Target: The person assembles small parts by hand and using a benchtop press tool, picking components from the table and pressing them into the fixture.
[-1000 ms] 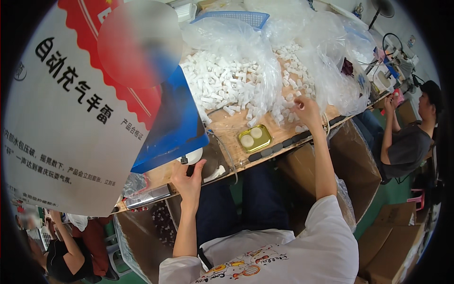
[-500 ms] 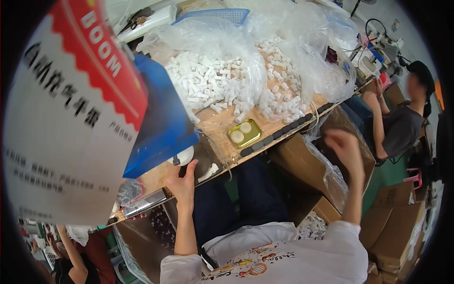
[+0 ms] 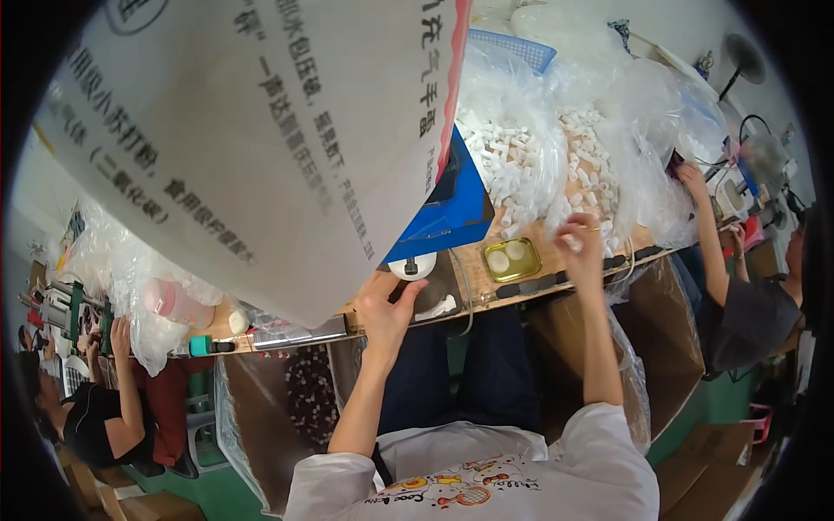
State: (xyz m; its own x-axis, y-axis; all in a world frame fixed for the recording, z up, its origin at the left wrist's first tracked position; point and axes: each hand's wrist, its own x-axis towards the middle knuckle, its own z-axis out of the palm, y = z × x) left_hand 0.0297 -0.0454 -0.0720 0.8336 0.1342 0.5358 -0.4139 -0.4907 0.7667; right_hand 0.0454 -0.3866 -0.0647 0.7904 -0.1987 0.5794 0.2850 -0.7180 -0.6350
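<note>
My left hand point(image 3: 382, 306) is at the bench edge, its thumb and fingers around the side of a white round piece point(image 3: 413, 266). That piece sits beneath a blue machine point(image 3: 456, 213), with a small dark part against it. A large printed sheet point(image 3: 261, 156) hangs close in front and hides much of the machine. My right hand point(image 3: 580, 252) is raised over the bench edge with its fingers curled together; a whitish bit shows at the fingertips, too small to name. Beside it lies a yellow tray point(image 3: 512, 260) with two pale round discs.
White short tubes point(image 3: 504, 165) spill from clear plastic bags point(image 3: 643, 95) across the bench. A blue basket point(image 3: 512, 50) is behind. Cardboard boxes point(image 3: 660, 330) stand below the edge. Co-workers sit at left point(image 3: 104, 417) and right point(image 3: 756, 304). A pink jar point(image 3: 174, 300) stands left.
My right hand has come from over the box at the right to the bench edge near the tray. The view has turned left. My left hand stays at the white round piece.
</note>
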